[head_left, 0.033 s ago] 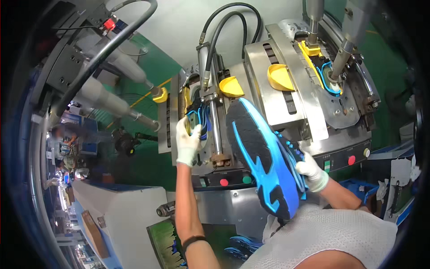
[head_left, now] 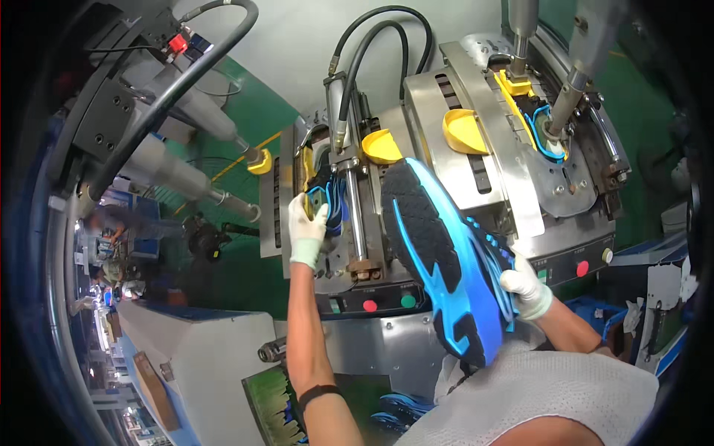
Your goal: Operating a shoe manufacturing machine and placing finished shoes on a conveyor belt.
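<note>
In front of the steel press (head_left: 455, 186), the gloved right hand (head_left: 526, 288) grips a blue shoe (head_left: 461, 253) by its upper, sole facing the camera. Its long axis slants, heel toward the person, toe pointing away and leftward over the press. Red and green buttons (head_left: 370, 305) line the press's front. At the press's left station, the gloved left hand (head_left: 306, 232) touches a blue-laced shoe (head_left: 339, 202), fingers curled; whether it grips, I cannot tell. Yellow cups (head_left: 465, 131) sit farther back on the press. Green floor (head_left: 260, 104) spreads left of the press, a pale panel (head_left: 297, 56) behind.
</note>
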{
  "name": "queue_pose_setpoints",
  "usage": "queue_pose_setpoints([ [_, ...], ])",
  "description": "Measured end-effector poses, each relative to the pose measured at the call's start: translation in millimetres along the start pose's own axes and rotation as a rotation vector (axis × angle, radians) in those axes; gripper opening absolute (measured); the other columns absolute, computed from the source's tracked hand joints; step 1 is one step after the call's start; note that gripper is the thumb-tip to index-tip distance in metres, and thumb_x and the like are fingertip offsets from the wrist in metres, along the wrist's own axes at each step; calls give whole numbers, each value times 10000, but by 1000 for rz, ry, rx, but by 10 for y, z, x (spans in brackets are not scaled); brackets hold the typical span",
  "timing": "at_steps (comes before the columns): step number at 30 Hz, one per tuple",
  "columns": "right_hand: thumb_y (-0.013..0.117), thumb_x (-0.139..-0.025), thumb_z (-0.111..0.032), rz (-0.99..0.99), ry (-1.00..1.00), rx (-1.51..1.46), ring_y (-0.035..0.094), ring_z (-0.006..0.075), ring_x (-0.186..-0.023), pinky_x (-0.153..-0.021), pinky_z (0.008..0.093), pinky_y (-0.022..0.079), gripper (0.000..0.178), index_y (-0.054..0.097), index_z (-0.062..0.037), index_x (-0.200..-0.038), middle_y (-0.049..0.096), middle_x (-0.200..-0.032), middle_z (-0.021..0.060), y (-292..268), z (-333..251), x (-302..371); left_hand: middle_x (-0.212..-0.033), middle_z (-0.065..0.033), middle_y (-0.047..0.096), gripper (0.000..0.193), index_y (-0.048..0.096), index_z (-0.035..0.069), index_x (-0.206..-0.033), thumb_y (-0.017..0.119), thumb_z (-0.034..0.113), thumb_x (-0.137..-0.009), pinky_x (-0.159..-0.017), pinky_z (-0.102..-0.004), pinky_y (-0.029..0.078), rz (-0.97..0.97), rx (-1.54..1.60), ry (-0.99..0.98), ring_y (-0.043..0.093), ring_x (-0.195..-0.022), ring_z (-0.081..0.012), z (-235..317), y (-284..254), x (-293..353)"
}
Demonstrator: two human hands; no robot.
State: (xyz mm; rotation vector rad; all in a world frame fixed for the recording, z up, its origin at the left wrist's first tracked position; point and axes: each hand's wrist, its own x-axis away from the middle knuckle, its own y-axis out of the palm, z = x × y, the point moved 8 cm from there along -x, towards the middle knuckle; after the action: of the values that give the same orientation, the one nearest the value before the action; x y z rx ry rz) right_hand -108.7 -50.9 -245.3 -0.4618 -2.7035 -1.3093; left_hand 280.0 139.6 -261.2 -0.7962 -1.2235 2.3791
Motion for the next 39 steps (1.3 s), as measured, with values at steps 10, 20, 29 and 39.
queue_pose_setpoints([
  [10, 880, -731, -253, 12, -134, -236, 574, 286, -1276, -1096, 416, 455, 956, 382, 27, -1497, 559, -1414, 169, -351, -75, 479, -1204, -269, 661, 814, 530, -36, -1298, 865, 375, -681, -986, -431, 517, -142, -138, -348, 647, -1126, -397, -581, 781, -815],
  [20, 730, -856, -32, 117, 8, -64, 690, 242, -1022, -903, 362, 567, 531, 530, 14, -1345, 660, -1206, 142, 199, 239, -122, -1095, -138, 651, 566, 576, -53, -1215, 831, 189, -772, -916, -356, 505, 350, 520, -286, 645, -989, -227, 53, -1089, 937],
  [29, 732, -847, -87, 82, 237, 316, 630, 186, -665, -618, 336, 533, 71, 674, -62, -881, 666, -781, 82, 1143, 1346, -3215, -1105, -175, 621, 562, 572, -59, -1184, 818, 173, -735, -910, -403, 501, 597, 159, -1009, 618, -989, -286, -59, -922, 4965],
  [39, 780, -752, -311, 839, -55, 1438, 717, 315, -1036, -885, 409, 584, 529, 634, -5, -1159, 714, -1155, 185, 842, 1676, -4323, -1183, -171, 534, 655, 484, -41, -1279, 819, -7, -717, -959, -419, 479, 542, -191, -1232, 566, -1078, -329, 400, 535, 6645],
])
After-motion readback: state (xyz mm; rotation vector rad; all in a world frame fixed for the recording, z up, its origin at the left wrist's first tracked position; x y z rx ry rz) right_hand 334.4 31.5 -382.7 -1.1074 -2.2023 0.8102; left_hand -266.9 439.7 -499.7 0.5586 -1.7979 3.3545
